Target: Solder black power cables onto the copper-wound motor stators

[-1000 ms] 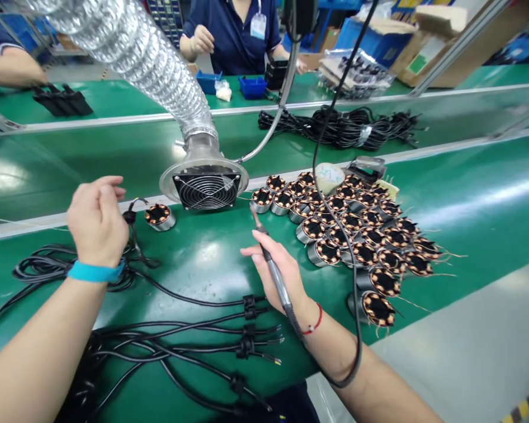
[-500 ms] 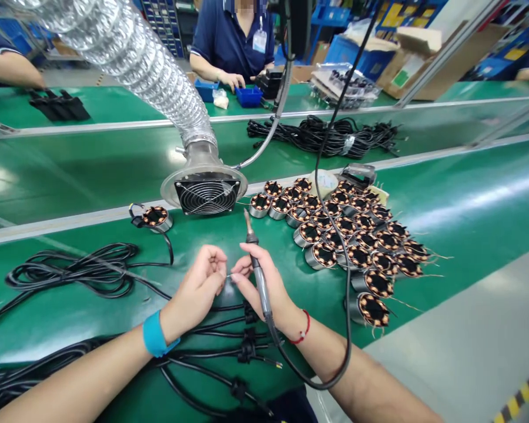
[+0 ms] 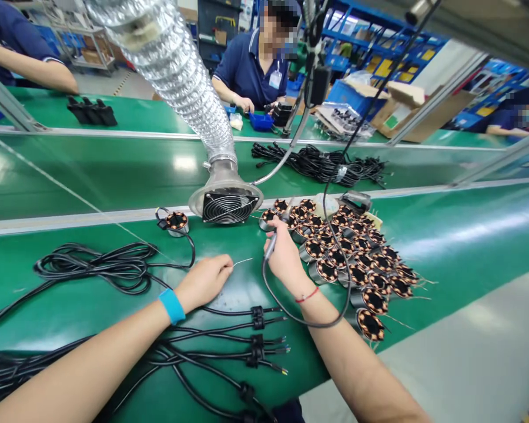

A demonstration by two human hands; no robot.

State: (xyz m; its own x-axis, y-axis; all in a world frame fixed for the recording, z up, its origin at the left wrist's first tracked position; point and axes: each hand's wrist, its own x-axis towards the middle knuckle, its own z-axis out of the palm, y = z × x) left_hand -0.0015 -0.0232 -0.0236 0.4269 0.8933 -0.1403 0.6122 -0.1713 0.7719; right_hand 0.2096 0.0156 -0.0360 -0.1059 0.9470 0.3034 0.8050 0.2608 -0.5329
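Left hand (image 3: 206, 282) pinches thin wire (image 3: 242, 262); right hand (image 3: 285, 258) grips a soldering iron (image 3: 270, 247); 1 stator (image 3: 176, 222) looks cabled; the clustered stators (image 3: 325, 271) look uncabled.

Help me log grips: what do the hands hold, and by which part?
Left hand: thin wire, near its free end. Right hand: soldering iron, by its handle.

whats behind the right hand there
Beyond the right hand, copper-wound cores stand on the green bench. The hand covers part of the nearest ones, and part of the soldering iron it grips, so those parts cannot be seen.
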